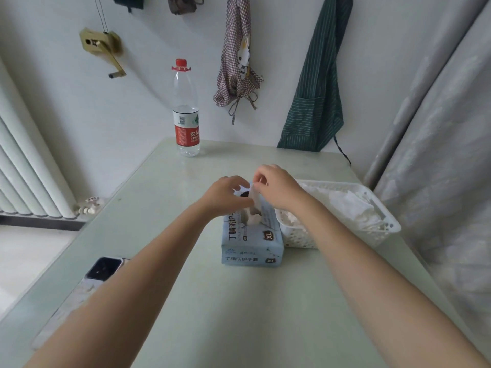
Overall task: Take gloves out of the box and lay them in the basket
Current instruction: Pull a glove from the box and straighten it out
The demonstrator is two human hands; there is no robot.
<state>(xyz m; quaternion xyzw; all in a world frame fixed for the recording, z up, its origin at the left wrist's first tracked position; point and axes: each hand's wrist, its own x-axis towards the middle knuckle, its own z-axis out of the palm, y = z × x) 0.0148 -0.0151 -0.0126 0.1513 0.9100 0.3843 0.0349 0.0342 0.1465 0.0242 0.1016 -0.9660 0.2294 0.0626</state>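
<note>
- the pale blue glove box (252, 239) lies flat on the table (186, 301), around the middle of its width and nearer the right edge, its printed end facing the person.
- a whitish glove (254, 208) sticks up out of the slot in the top of the box, partly drawn out, its upper end rising between the two hands.
- the right hand (276, 187) hangs just above the far part of the box, fingers curled, thumb and forefinger pinching the top of the glove.
- the left hand (225, 195) is over the left far part of the box, fingers curled towards the glove; whether they actually grip it or only press the box i cannot tell.
- the white perforated basket (382, 232) stands touching the right side of the box, towards the table's right edge, with white gloves (348, 205) already heaped inside.
- a phone (103, 269) lies near the left edge, partly hidden by the left forearm.
- a water bottle (186, 110) with a red cap stands upright near the far edge, well apart from the box.
</note>
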